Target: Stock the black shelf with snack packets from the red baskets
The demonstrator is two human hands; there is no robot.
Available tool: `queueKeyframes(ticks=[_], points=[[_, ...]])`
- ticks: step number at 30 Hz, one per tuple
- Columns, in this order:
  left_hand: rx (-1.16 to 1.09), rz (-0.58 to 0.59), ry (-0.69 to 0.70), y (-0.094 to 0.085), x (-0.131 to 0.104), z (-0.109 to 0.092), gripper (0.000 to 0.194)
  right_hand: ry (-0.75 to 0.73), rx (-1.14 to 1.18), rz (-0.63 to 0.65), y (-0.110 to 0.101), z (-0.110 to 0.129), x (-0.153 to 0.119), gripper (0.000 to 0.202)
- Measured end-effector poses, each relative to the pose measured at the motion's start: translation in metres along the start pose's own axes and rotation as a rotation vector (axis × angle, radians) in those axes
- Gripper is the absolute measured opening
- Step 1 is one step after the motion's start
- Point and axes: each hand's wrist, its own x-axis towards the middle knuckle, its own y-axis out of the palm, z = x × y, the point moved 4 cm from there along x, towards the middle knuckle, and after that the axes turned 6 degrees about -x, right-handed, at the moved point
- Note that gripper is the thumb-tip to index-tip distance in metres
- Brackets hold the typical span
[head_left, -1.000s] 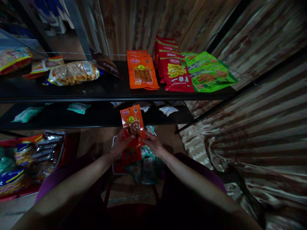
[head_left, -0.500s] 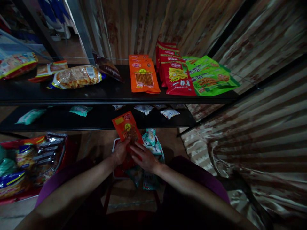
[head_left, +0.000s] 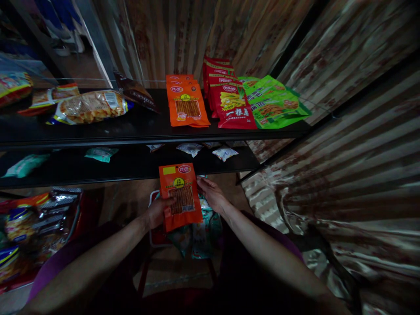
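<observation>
My left hand (head_left: 159, 212) is closed on an orange snack packet (head_left: 181, 192), its thumb across the front near the clear window. The packet is nearly upright, its printed face towards me. At its upper right edge is my right hand (head_left: 211, 192), fingers closed against the edge and partly hidden behind it. Below the packet a basket (head_left: 152, 236) with a pale rim holds several teal packets (head_left: 201, 240). On the upper shelf stand matching orange packets (head_left: 187, 105), one behind another.
The black upper shelf (head_left: 141, 131) also carries red packets (head_left: 234, 105), green packets (head_left: 275, 103) and a clear snack bag (head_left: 90, 107). Small white packets (head_left: 225, 153) and teal ones (head_left: 101, 154) lie on the lower shelf. A red basket (head_left: 74, 223) of snacks sits left; a draped curtain (head_left: 354, 175) hangs right.
The orange packet has come up from over the basket and turned upright towards me. My right hand has moved from its lower front to its upper right edge. The view has shifted slightly right.
</observation>
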Motion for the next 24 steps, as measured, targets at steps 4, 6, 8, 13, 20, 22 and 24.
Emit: queueKeyframes(ticks=[4,6,8,13,20,22,24], points=[[0.010,0.021,-0.022,0.002,-0.001,0.001,0.033,0.074,0.070,-0.009,0.002,0.000,-0.004,0.041],[0.002,0.046,-0.031,0.003,-0.001,0.002,0.034,0.087,0.082,-0.018,0.001,-0.001,-0.004,0.040],[-0.005,0.069,-0.007,0.004,-0.001,0.000,0.034,0.093,0.094,-0.025,0.000,-0.002,-0.002,0.039],[0.022,0.087,0.044,0.006,-0.003,-0.007,0.028,0.093,0.145,-0.092,-0.008,-0.004,0.004,0.032],[-0.040,0.079,0.126,0.002,0.002,-0.015,0.020,0.116,0.142,-0.086,-0.011,0.002,0.011,0.028],[-0.023,0.041,0.151,-0.001,0.004,-0.018,0.017,0.124,0.127,-0.050,-0.010,0.002,0.012,0.029],[-0.005,0.003,0.172,-0.003,0.005,-0.020,0.017,0.137,0.115,-0.021,-0.008,0.002,0.012,0.030]])
